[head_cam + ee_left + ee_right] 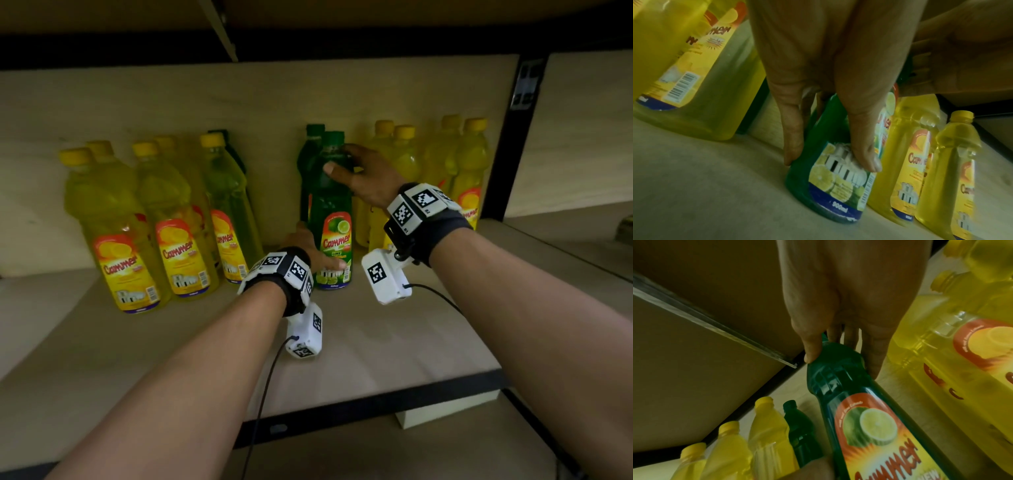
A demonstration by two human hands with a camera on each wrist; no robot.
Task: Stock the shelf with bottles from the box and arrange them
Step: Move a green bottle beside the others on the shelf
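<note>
Upright on the pale wooden shelf (394, 342) stands a green plastic lime bottle with an orange-and-yellow label (330, 219), held by both hands. Around its neck the right hand (366, 178) has its fingers (875, 353) and thumb curled; at its base the left hand (305, 245) pinches it, fingers (863, 146) clamped on the label. Yellow plastic bottles with yellow caps (120, 219) flank the green bottle on both sides, and another green bottle (308, 154) stands just behind it.

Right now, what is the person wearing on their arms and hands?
Both forearms are bare, no sleeves or gloves. Each wrist has a dark band carrying white blocks printed with black square markers. A white camera box, also marked, hangs below the right wrist, another below the left; a thin black cable trails from each.
</note>
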